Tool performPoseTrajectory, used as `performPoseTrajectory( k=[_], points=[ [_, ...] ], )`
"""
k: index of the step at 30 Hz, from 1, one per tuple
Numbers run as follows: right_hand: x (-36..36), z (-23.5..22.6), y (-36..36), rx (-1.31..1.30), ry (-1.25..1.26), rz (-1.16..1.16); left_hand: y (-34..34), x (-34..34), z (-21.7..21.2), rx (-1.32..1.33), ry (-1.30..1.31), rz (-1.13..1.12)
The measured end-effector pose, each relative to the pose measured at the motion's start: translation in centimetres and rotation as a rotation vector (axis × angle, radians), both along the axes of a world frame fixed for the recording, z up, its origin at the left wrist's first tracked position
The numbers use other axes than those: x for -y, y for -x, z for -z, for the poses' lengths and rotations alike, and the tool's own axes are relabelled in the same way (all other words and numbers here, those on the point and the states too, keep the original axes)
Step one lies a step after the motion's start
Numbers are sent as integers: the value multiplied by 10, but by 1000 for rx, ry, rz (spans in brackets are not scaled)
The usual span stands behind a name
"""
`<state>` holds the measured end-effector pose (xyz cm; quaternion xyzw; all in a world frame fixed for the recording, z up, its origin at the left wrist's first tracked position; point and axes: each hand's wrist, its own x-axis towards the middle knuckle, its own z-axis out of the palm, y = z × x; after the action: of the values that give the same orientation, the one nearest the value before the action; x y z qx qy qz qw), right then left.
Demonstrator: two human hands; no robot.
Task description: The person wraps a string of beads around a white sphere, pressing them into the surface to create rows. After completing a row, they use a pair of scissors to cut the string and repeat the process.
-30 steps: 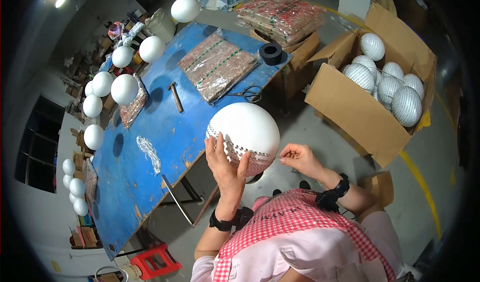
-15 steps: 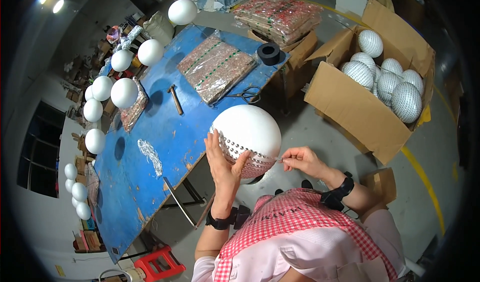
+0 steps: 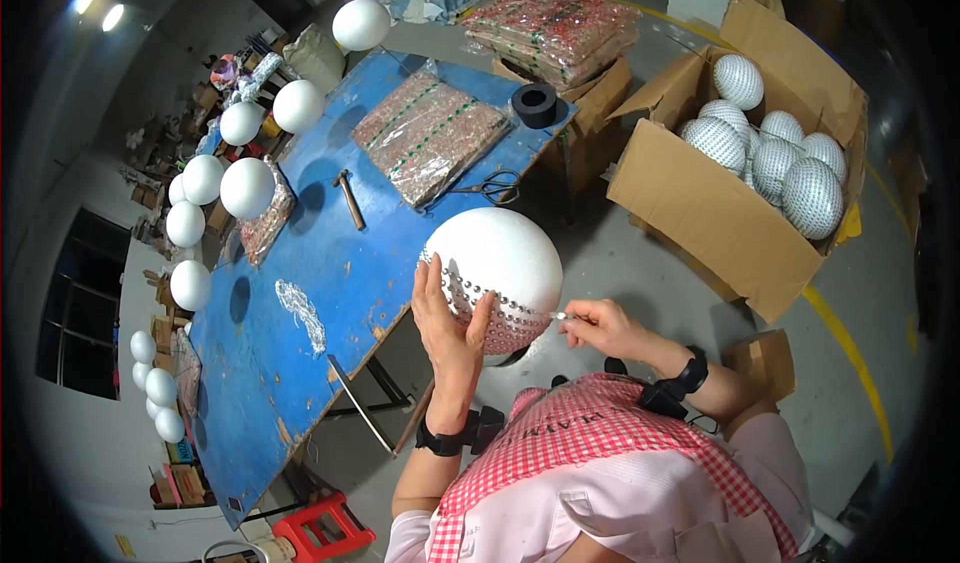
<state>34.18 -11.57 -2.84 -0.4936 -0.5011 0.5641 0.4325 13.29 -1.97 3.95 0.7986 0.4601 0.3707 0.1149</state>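
Note:
A large white ball (image 3: pixel 497 248) is in front of me, just off the table's near edge. Rows of silver beads (image 3: pixel 478 301) wrap its lower part, while the top is bare. My left hand (image 3: pixel 446 335) braces the ball's left side, fingers up along it and thumb lying on the bead rows. At the right, my right hand (image 3: pixel 606 330) is closed in a pinch on the end of a thin bead strip (image 3: pixel 545 315), which runs taut to the ball. What supports the ball underneath is mostly hidden.
The blue table (image 3: pixel 290 348) holds a hammer (image 3: pixel 350 200), scissors (image 3: pixel 490 189), a black tape roll (image 3: pixel 535 105), a wrapped flat pack (image 3: pixel 430 138) and a silver bead heap (image 3: pixel 300 315). Several white balls (image 3: pixel 247 189) appear along its left. At right, a carton (image 3: pixel 715 228) contains bead-covered balls (image 3: pixel 812 199).
My right hand has shifted very slightly, still pinching the strip, and more of the strip's end shows at its fingertips. The left hand keeps its place on the ball.

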Motion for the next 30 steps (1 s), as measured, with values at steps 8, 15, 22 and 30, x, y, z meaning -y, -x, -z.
performPoseTrajectory(
  k=[8,15,22,30],
  points=[
    [5,-21,-4,-174,-305,9,3,-6,5,127,105,23],
    [4,-11,4,162,-297,171,3,-8,5,135,119,9],
    [-1,9,5,586,-396,199,3,-7,2,110,182,4],
    [-3,-4,0,-60,-111,-14,12,-10,3,64,155,99]
  ],
)
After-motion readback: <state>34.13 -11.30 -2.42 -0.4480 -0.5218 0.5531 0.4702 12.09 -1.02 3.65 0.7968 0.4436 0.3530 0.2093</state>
